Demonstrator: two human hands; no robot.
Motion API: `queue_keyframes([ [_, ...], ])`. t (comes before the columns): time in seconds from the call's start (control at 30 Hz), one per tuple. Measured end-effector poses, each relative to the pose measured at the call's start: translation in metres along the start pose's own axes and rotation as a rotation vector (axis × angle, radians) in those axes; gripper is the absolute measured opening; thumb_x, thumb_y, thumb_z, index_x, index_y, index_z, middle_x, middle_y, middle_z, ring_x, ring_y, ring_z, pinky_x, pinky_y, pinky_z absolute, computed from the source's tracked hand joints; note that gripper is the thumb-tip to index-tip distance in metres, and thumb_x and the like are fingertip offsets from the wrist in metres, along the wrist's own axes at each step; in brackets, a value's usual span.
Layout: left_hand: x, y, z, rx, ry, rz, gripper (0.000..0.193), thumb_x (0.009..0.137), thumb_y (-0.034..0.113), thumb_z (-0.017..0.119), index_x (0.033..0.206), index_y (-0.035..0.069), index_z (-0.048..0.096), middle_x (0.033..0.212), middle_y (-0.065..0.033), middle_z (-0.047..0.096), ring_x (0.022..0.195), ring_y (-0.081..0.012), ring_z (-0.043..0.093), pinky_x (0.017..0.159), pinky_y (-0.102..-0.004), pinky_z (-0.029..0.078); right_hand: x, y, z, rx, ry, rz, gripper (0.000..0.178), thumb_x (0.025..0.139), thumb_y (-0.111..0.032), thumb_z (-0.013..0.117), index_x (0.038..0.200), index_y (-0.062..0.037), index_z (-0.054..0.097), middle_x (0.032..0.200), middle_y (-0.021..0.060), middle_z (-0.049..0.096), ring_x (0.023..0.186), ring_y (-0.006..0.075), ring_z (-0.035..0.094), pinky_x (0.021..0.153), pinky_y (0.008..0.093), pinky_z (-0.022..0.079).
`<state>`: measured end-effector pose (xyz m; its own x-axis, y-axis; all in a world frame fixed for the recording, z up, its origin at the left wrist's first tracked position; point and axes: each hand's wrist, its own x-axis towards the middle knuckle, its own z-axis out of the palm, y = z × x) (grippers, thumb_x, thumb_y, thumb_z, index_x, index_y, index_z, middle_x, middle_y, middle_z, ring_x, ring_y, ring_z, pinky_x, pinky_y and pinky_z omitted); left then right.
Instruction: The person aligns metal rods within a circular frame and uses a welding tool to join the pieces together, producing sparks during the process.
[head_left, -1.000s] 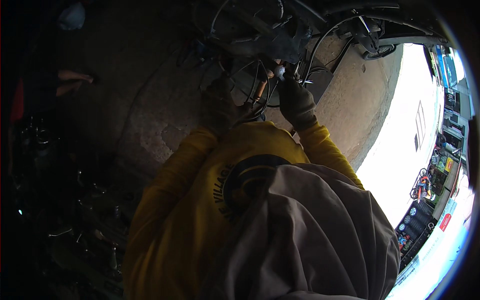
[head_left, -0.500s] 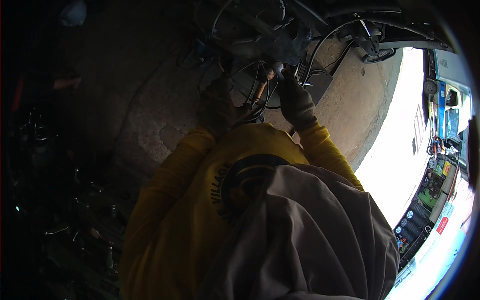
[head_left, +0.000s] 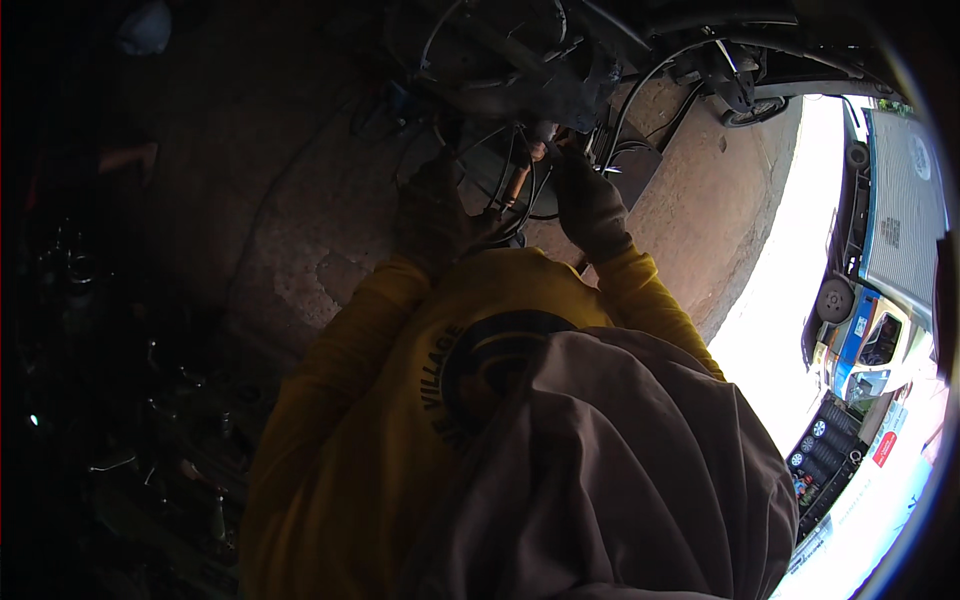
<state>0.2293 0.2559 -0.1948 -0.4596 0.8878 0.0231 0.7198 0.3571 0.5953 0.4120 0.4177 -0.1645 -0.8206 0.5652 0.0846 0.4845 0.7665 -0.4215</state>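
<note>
My gloved left hand (head_left: 432, 215) is beside several thin black cables (head_left: 503, 170), its thumb pointing right toward them. Deep shadow hides how its fingers are bent. My gloved right hand (head_left: 595, 210) reaches up under a dark mechanical assembly (head_left: 530, 85), fingers closed round something too dark to make out. Between my hands stands a tilted orange-brown cylindrical piece (head_left: 516, 186), with the cables running past it. Its upper end is close to a small, paler rounded part (head_left: 541, 140) near my right fingertips. What holds these parts together is hidden.
Tools and metal pieces (head_left: 190, 470) lie in the dark at left. A dark flat panel (head_left: 640, 165) sits right of my right hand on the concrete floor (head_left: 690, 220). A wheel (head_left: 755, 112) shows farther right. Outside, a truck (head_left: 870, 330) stands by stacked tires (head_left: 825, 440).
The truck outside has moved down the picture, showing more of its cargo box. The bright spot at my right fingertips has dimmed, and those fingers have shifted slightly. My left hand stays nearly in place.
</note>
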Motion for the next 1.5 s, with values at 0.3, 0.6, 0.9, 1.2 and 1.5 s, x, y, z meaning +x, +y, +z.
queue_keyframes([
  [0.3,0.004,0.002,0.0,0.0,0.063,0.055,0.114,0.063,0.054,0.086,0.148,-0.003,0.036,0.134,-0.0216,0.056,0.12,-0.037,0.056,0.105,-0.0463,0.043,-0.01,-0.012,-0.005,-0.05,0.034,-0.037,0.032,0.097,-0.007,0.058,0.127,0.0021,0.058,0.113,0.02,0.065,0.09,0.0361,0.069,0.074,0.0389,0.057],
  [0.6,0.004,-0.003,0.009,0.018,0.125,0.1,0.116,0.061,0.052,0.087,0.148,-0.004,0.036,0.131,-0.0245,0.057,0.119,-0.0383,0.057,0.104,-0.0464,0.044,-0.008,-0.007,0.005,0.262,0.168,0.06,0.014,0.093,-0.008,0.053,0.104,-0.0065,0.06,0.096,0.0141,0.062,0.079,0.0357,0.067,0.062,0.0442,0.054],
  [0.9,0.002,-0.005,0.007,-0.006,0.068,0.073,0.111,0.064,0.052,0.086,0.146,-0.004,0.038,0.131,-0.0243,0.056,0.12,-0.0388,0.056,0.104,-0.0475,0.044,-0.002,-0.013,-0.011,0.112,-0.199,0.222,0.032,0.098,-0.005,0.058,0.128,0.002,0.059,0.124,0.0226,0.065,0.114,0.0382,0.065,0.089,0.0379,0.056],
  [1.2,-0.002,-0.014,0.022,0.048,0.165,0.115,0.11,0.065,0.05,0.085,0.148,-0.004,0.036,0.136,-0.0245,0.053,0.122,-0.0389,0.055,0.104,-0.0475,0.044,0.003,-0.006,-0.005,-0.005,-0.148,0.007,0.031,0.095,-0.004,0.058,0.125,0.0033,0.059,0.12,0.0213,0.064,0.108,0.0385,0.066,0.089,0.0377,0.056],
  [1.5,-0.004,-0.018,0.027,0.045,0.168,0.131,0.111,0.064,0.048,0.086,0.149,-0.002,0.034,0.134,-0.0232,0.054,0.121,-0.0387,0.055,0.103,-0.0468,0.045,-0.007,-0.01,0.002,0.027,0.051,-0.086,0.029,0.093,-0.003,0.057,0.121,0.0007,0.061,0.11,0.0192,0.065,0.095,0.0357,0.067,0.077,0.0412,0.057],
])
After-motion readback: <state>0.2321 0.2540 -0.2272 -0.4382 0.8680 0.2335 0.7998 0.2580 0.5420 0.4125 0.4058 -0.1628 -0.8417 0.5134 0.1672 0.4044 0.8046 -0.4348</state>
